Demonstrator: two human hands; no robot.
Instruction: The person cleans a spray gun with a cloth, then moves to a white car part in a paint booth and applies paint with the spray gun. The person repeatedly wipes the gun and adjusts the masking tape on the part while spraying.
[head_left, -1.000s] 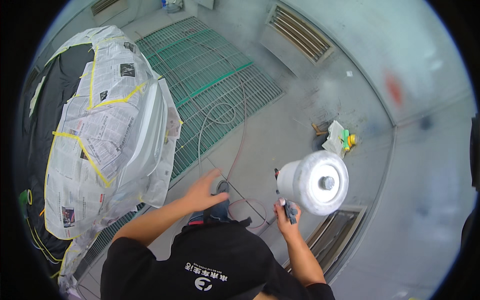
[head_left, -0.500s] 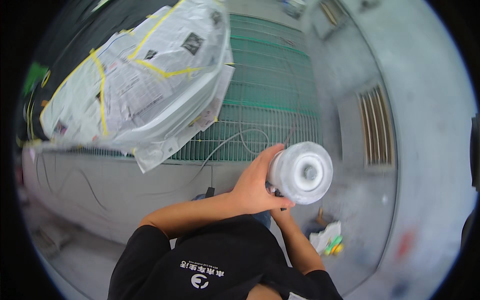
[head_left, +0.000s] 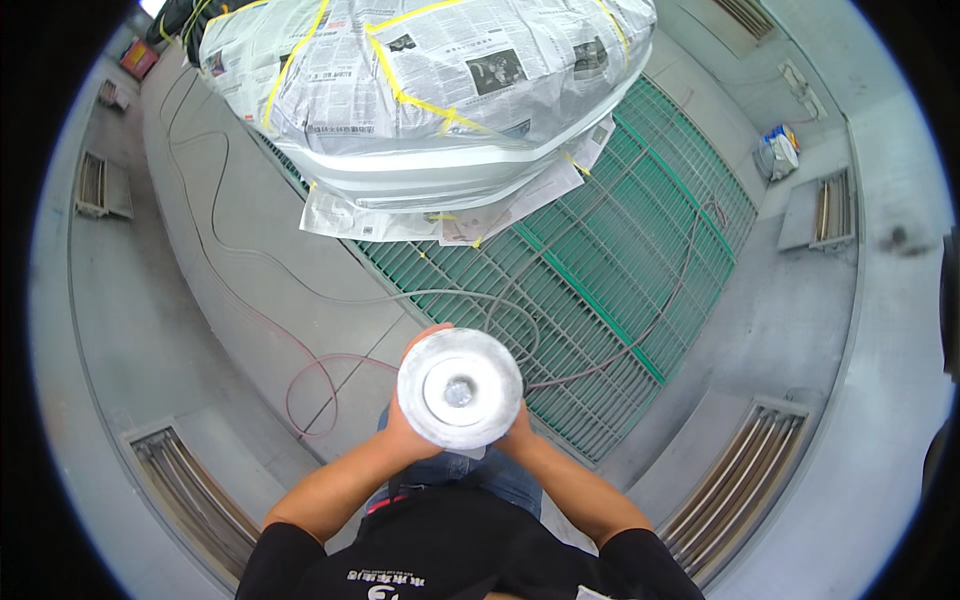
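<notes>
In front of my body I hold a spray gun by its round white paint cup, whose lid, with a small cap at its centre, faces up at me. The gun body is hidden under the cup. My left hand wraps round the cup's left side, with fingers showing past its far edge. My right hand is closed below the cup's right side, its fingers mostly hidden. Ahead stands a car's white bumper, with newspaper masking and yellow tape above it.
Green floor grating lies ahead and to the right. A grey hose and a reddish hose trail across the floor. Grey walls with slatted vents stand on both sides. A white and blue bag lies by the right wall.
The spray gun has moved left to the middle of my body, with both hands on it. My view has swung, so the masked car now stands straight ahead.
</notes>
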